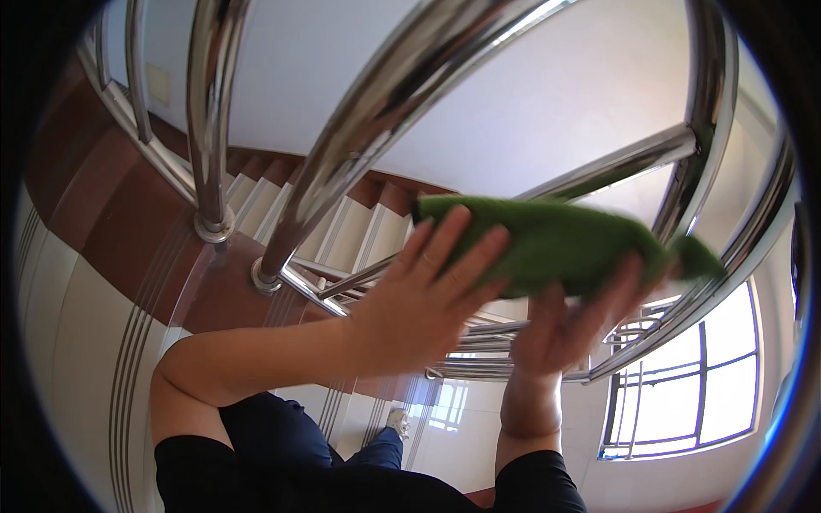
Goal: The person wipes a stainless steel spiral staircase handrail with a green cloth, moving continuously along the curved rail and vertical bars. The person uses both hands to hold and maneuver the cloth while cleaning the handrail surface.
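Observation:
A green cloth (545, 247), blurred by motion, is spread between my hands in front of the stainless steel stair railing (359, 134). My left hand (430, 276) lies with spread fingers against the cloth's near left part. On the cloth's lower right side is my right hand (577, 320), with the fingers pointing up and blurred; whether they grip the cloth is unclear. A small end of the cloth sticks out to the right, by the curved rails. Whether the cloth touches the metal behind it cannot be told.
Thick steel posts stand on a reddish-brown stair edge (218, 282). Beyond the railing, tiled steps (346, 231) run along a white wall (487, 134). Below me are light steps with dark grooved strips and my shoe (398, 422). A barred window (696, 378) is at the lower right.

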`<control>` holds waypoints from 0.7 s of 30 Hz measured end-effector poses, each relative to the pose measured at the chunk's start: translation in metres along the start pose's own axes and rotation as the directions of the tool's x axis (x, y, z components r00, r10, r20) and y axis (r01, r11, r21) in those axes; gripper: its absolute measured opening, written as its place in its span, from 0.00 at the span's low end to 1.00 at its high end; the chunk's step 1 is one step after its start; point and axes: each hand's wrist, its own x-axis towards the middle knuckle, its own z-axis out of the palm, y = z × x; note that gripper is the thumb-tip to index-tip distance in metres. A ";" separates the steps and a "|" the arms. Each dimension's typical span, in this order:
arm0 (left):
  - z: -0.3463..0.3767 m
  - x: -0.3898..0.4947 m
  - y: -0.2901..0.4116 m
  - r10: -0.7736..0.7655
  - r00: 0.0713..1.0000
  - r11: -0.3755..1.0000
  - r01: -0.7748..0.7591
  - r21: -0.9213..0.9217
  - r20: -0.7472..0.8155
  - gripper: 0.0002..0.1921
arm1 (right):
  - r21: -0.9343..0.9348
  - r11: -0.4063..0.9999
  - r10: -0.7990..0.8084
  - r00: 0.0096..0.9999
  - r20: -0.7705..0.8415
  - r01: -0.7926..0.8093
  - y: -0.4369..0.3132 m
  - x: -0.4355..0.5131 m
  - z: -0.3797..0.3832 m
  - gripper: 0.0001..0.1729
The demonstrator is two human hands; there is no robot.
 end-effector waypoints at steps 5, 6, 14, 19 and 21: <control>0.044 -0.017 -0.041 -0.072 0.983 0.992 0.088 -0.093 0.166 0.32 | 0.215 0.975 -0.066 0.998 0.023 0.059 0.026 -0.009 0.086 0.33; 0.052 -0.027 -0.046 -0.076 0.983 0.992 0.092 -0.087 0.167 0.33 | 0.209 0.976 -0.072 0.997 0.043 0.061 0.021 -0.021 0.097 0.33; 0.054 -0.047 -0.053 -0.089 0.950 0.993 0.106 -0.043 0.300 0.31 | 0.263 0.949 -0.195 0.980 0.049 0.175 0.007 -0.042 0.112 0.32; 0.067 -0.026 -0.050 -0.052 0.995 0.994 0.060 -0.087 0.087 0.27 | 0.278 0.960 -0.033 0.997 0.066 0.013 0.026 -0.025 0.104 0.33; 0.071 -0.037 -0.058 -0.050 0.991 0.997 0.056 -0.045 0.124 0.28 | 0.263 0.958 -0.135 0.989 0.064 0.113 0.020 -0.038 0.108 0.32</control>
